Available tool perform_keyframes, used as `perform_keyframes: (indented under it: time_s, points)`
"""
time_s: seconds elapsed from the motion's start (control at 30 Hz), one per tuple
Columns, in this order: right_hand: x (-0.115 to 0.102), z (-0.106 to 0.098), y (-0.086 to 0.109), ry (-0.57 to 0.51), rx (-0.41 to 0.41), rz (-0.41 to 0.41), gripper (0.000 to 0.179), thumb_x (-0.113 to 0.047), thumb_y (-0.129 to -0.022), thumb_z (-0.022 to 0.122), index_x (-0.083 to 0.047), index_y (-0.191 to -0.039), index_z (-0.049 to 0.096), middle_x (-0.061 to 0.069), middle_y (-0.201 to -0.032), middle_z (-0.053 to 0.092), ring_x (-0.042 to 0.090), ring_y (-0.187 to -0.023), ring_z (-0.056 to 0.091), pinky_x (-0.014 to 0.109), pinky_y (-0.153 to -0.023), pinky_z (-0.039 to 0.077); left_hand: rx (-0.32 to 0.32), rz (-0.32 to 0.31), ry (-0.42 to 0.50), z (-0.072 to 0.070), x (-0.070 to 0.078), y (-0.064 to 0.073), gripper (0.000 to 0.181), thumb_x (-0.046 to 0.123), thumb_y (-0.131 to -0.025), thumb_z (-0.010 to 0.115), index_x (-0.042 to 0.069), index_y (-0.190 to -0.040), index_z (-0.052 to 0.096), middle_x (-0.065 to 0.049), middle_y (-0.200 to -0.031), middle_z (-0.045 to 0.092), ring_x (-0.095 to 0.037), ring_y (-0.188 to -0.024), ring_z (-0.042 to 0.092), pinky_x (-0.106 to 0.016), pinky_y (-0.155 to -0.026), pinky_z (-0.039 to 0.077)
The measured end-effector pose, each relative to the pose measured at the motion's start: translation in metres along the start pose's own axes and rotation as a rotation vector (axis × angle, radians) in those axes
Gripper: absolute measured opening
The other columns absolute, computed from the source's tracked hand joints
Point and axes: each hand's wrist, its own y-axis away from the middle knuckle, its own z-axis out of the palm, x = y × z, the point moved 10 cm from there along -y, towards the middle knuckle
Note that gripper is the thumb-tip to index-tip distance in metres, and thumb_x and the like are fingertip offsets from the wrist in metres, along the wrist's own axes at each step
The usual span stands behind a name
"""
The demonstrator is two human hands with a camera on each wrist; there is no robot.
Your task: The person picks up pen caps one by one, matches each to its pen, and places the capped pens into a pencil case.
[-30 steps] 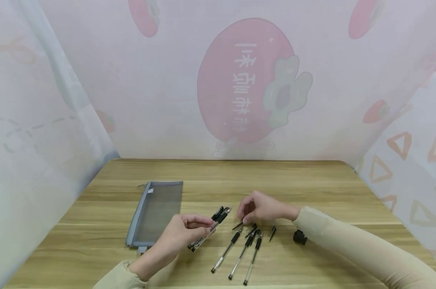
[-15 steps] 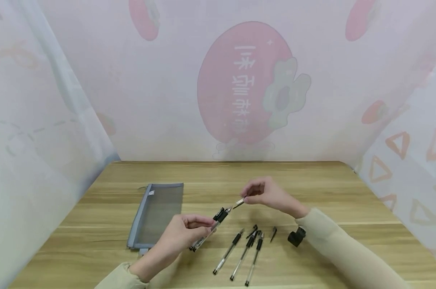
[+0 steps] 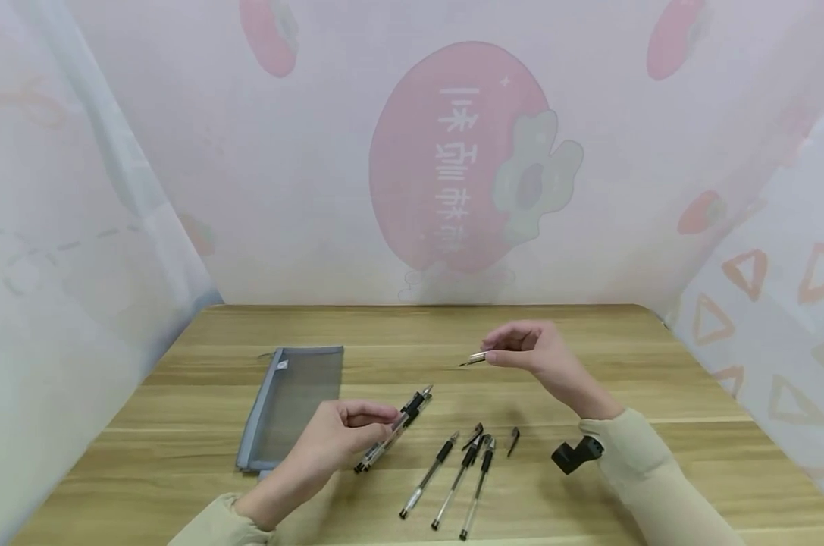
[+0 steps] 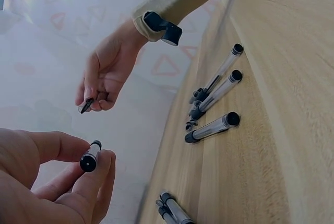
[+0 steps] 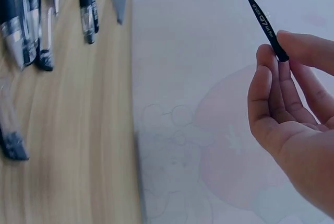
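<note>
My left hand (image 3: 326, 444) pinches an uncapped gel pen (image 3: 414, 403) between thumb and fingers, its tip pointing up and away. Beneath that pen, capped pens (image 4: 175, 208) lie on the table in the left wrist view. Raised to the right, my right hand (image 3: 537, 353) pinches a clear pen cap (image 3: 477, 357) with a black clip; lettering reading "Q7 Gel Pen" shows on the clip (image 5: 266, 25). Cap and pen tip are apart. Between the hands, three uncapped pens (image 3: 428, 475) lie on the table, with loose caps (image 3: 513, 441) near their tips.
A grey mesh zip pouch (image 3: 305, 409) lies flat at the left of the wooden table (image 3: 589, 341). A black device (image 3: 577, 455) is strapped to my right wrist. Printed cloth (image 3: 302, 189) hangs behind the table and at both sides.
My right hand has lifted the cap off the table, brought it close to the held pen's tip, then drawn it up and right. My left hand has turned the pen slightly.
</note>
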Motion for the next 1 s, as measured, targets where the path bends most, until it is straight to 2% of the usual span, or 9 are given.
perform_keyframes:
  time_s: [0.23,0.43,0.6,0.7,0.93,1.0]
  points:
    - [-0.005,0.010,-0.001,-0.025,-0.039,0.014,0.029,-0.002,-0.082,0.079,0.005,-0.107,0.069,0.027,-0.106,0.066,0.035,-0.093,0.066,0.043,-0.085,0.056,-0.002,0.010,0.005,-0.003,0.003,-0.001,0.027,0.008,-0.088,0.074,-0.003,-0.112,0.070,-0.013,-0.109,0.071,-0.024,-0.099,0.067,-0.028,-0.085,0.055]
    - [-0.002,0.015,0.003,-0.022,-0.054,0.032,0.026,-0.001,-0.082,0.079,0.004,-0.106,0.070,0.024,-0.104,0.068,0.041,-0.094,0.064,0.044,-0.084,0.056,-0.007,0.011,0.010,-0.002,0.005,-0.001,0.027,0.009,-0.087,0.075,-0.002,-0.111,0.071,-0.013,-0.108,0.071,-0.024,-0.100,0.067,-0.028,-0.085,0.055]
    - [-0.001,0.022,0.004,0.004,-0.080,0.031,0.024,-0.004,-0.083,0.078,0.002,-0.106,0.071,0.021,-0.103,0.069,0.036,-0.092,0.067,0.044,-0.084,0.056,-0.022,0.021,0.005,-0.002,0.008,0.000,0.027,0.010,-0.087,0.076,-0.001,-0.111,0.071,-0.013,-0.110,0.071,-0.025,-0.100,0.067,-0.028,-0.085,0.055]
    - [0.001,0.026,0.003,0.022,-0.097,0.037,0.024,-0.004,-0.084,0.078,0.002,-0.106,0.071,0.021,-0.102,0.069,0.032,-0.090,0.068,0.045,-0.084,0.056,-0.052,0.028,0.005,0.001,0.009,0.001,0.027,0.010,-0.087,0.075,-0.001,-0.112,0.071,-0.013,-0.111,0.070,-0.028,-0.102,0.066,-0.028,-0.085,0.054]
    - [0.006,0.037,0.004,0.066,-0.149,0.041,0.021,-0.005,-0.087,0.076,0.000,-0.106,0.071,0.023,-0.103,0.068,0.039,-0.094,0.065,0.039,-0.082,0.057,-0.095,0.041,-0.005,0.008,0.010,0.002,0.024,0.009,-0.088,0.074,0.001,-0.111,0.072,-0.015,-0.112,0.070,-0.030,-0.102,0.066,-0.029,-0.084,0.055]
    - [0.007,0.040,0.005,0.069,-0.163,0.034,0.020,-0.005,-0.088,0.075,0.000,-0.106,0.071,0.023,-0.104,0.068,0.035,-0.094,0.066,0.039,-0.082,0.057,-0.101,0.048,-0.016,0.010,0.011,0.002,0.023,0.009,-0.089,0.074,0.002,-0.111,0.073,-0.014,-0.111,0.070,-0.028,-0.100,0.067,-0.029,-0.083,0.055]
